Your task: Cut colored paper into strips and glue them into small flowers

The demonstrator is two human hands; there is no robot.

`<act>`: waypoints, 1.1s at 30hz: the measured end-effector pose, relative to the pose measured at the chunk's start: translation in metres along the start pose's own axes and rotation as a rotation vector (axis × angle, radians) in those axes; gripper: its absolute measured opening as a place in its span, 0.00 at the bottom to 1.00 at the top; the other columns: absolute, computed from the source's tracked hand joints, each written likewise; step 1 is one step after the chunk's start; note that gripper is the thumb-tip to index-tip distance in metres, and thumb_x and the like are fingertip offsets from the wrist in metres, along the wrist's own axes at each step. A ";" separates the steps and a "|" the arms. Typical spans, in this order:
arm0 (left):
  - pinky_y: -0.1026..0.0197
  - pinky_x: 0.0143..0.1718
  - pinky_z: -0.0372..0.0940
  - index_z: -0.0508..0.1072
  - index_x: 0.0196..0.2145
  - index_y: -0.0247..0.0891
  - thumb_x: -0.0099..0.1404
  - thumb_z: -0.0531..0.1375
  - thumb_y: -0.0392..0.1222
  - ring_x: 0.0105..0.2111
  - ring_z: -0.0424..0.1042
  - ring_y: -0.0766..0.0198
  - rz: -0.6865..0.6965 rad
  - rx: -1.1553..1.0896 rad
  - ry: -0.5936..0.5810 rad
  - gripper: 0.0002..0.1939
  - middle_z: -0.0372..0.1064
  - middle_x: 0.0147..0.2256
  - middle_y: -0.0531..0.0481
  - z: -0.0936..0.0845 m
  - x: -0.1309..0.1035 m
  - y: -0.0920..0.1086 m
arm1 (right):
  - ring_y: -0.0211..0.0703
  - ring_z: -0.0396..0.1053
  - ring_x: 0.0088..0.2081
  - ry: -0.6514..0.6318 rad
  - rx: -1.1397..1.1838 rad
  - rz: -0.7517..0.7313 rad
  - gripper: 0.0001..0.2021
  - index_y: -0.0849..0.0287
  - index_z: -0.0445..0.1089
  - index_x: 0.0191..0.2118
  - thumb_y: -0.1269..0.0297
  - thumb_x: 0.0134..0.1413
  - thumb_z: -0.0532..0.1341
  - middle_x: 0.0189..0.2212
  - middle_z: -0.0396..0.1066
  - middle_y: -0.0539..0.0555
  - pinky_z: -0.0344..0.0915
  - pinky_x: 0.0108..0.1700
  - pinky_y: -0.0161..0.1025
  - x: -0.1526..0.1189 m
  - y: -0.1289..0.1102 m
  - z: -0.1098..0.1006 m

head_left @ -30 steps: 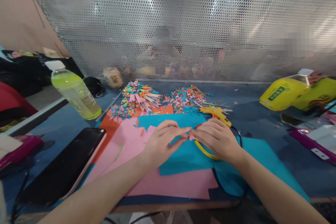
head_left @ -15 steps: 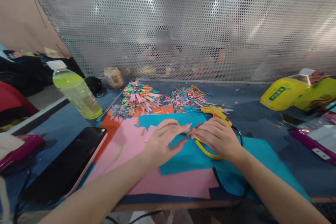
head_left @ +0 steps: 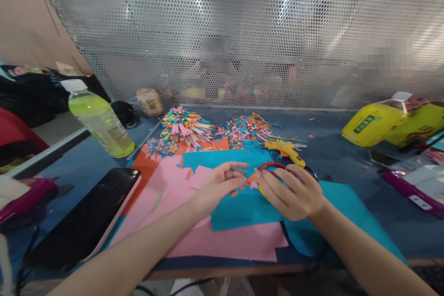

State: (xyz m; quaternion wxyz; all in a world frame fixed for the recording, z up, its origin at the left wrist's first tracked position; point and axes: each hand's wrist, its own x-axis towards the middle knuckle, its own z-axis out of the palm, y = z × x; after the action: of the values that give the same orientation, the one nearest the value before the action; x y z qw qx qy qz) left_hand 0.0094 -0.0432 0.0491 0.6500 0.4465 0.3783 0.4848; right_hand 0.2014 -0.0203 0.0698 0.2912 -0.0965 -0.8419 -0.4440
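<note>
Scissors with a red loop (head_left: 272, 164) and a yellow loop are in my right hand (head_left: 294, 192), partly hidden by its fingers. The thin grey blade seems to reach toward my left fingers. My left hand (head_left: 222, 185) pinches a small orange and pink paper piece (head_left: 252, 179) at its fingertips, with the index finger stretched above. The piece sits between the two hands, over a blue sheet (head_left: 243, 212). Pink paper (head_left: 229, 243) lies under the blue sheet. Just behind my right hand is a yellow glue gun (head_left: 286, 150).
A colourful paper-strip cone (head_left: 185, 127) and loose paper strips (head_left: 248, 127) lie at the back. A green drink bottle (head_left: 100, 120) and a black phone (head_left: 86, 217) are at left. Yellow bottles (head_left: 374, 122) and a purple power strip (head_left: 412, 192) stand right, before a perforated metal panel (head_left: 243, 18).
My left thumb and fingers have closed together near the small paper piece. My right hand has turned, its fingers have spread a little, and the red loop shows more.
</note>
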 end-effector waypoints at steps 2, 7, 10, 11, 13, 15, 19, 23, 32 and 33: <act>0.69 0.20 0.55 0.68 0.40 0.35 0.48 0.64 0.39 0.23 0.63 0.72 -0.028 -0.033 -0.009 0.19 0.65 0.25 0.54 0.001 -0.001 -0.001 | 0.40 0.65 0.30 0.018 -0.006 -0.013 0.06 0.57 0.71 0.34 0.67 0.51 0.58 0.31 0.73 0.50 0.59 0.31 0.41 0.000 -0.001 0.001; 0.68 0.21 0.55 0.69 0.40 0.35 0.49 0.63 0.37 0.23 0.63 0.72 -0.092 -0.072 -0.005 0.18 0.64 0.24 0.55 0.000 -0.002 -0.001 | 0.39 0.64 0.30 0.037 -0.015 -0.005 0.06 0.59 0.71 0.35 0.67 0.49 0.59 0.31 0.72 0.51 0.59 0.33 0.41 -0.001 -0.002 0.002; 0.68 0.21 0.54 0.69 0.39 0.34 0.48 0.63 0.37 0.22 0.63 0.71 -0.108 -0.087 0.002 0.19 0.64 0.22 0.55 0.001 -0.002 0.001 | 0.39 0.64 0.30 0.026 -0.017 -0.008 0.07 0.59 0.72 0.34 0.68 0.50 0.57 0.31 0.72 0.51 0.59 0.33 0.42 -0.002 -0.002 0.002; 0.68 0.21 0.54 0.68 0.39 0.34 0.48 0.63 0.37 0.22 0.62 0.71 -0.111 -0.088 0.004 0.19 0.64 0.22 0.55 0.001 -0.002 0.001 | 0.40 0.64 0.30 0.026 -0.018 -0.009 0.07 0.59 0.72 0.34 0.67 0.50 0.57 0.31 0.72 0.52 0.59 0.33 0.42 -0.002 -0.002 0.002; 0.67 0.21 0.54 0.68 0.40 0.33 0.47 0.64 0.37 0.21 0.62 0.72 -0.113 -0.086 0.008 0.20 0.65 0.22 0.54 0.001 -0.002 0.002 | 0.40 0.64 0.30 0.028 -0.018 -0.009 0.07 0.59 0.72 0.34 0.67 0.49 0.58 0.31 0.72 0.52 0.59 0.32 0.42 -0.003 -0.002 0.002; 0.67 0.21 0.54 0.68 0.40 0.33 0.46 0.64 0.37 0.21 0.62 0.72 -0.115 -0.081 0.014 0.21 0.65 0.22 0.54 0.001 -0.001 0.001 | 0.41 0.64 0.30 0.028 -0.017 -0.011 0.07 0.59 0.72 0.34 0.66 0.48 0.59 0.31 0.72 0.52 0.59 0.32 0.42 -0.003 -0.002 0.002; 0.67 0.21 0.54 0.68 0.40 0.34 0.46 0.65 0.37 0.20 0.61 0.73 -0.111 -0.065 0.007 0.21 0.66 0.23 0.54 -0.001 0.000 -0.001 | 0.40 0.64 0.30 0.024 -0.015 -0.016 0.08 0.58 0.72 0.35 0.65 0.48 0.60 0.31 0.73 0.51 0.59 0.31 0.42 -0.002 -0.002 0.002; 0.67 0.21 0.55 0.68 0.41 0.33 0.48 0.64 0.36 0.20 0.61 0.74 -0.108 -0.051 -0.006 0.21 0.67 0.24 0.53 -0.002 0.000 -0.002 | 0.40 0.64 0.30 0.022 -0.019 -0.012 0.07 0.57 0.72 0.35 0.66 0.48 0.60 0.31 0.73 0.50 0.59 0.31 0.41 -0.002 -0.002 0.001; 0.68 0.21 0.55 0.69 0.39 0.34 0.48 0.63 0.37 0.20 0.61 0.73 -0.111 -0.040 -0.008 0.19 0.66 0.23 0.54 -0.002 0.000 -0.001 | 0.39 0.65 0.29 0.030 -0.013 -0.015 0.06 0.58 0.72 0.34 0.67 0.50 0.59 0.30 0.73 0.50 0.60 0.31 0.41 0.000 -0.002 0.000; 0.68 0.21 0.55 0.69 0.39 0.34 0.48 0.63 0.37 0.20 0.61 0.73 -0.111 -0.039 -0.008 0.18 0.66 0.23 0.54 -0.001 0.000 -0.001 | 0.39 0.65 0.29 0.034 -0.013 -0.017 0.05 0.58 0.72 0.34 0.67 0.50 0.59 0.30 0.73 0.50 0.60 0.31 0.42 0.000 -0.002 0.000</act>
State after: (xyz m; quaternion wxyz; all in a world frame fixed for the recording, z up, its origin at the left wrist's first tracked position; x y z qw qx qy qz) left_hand 0.0084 -0.0432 0.0474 0.6859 0.4139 0.3903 0.4537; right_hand 0.2002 -0.0210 0.0685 0.3008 -0.0836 -0.8347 -0.4536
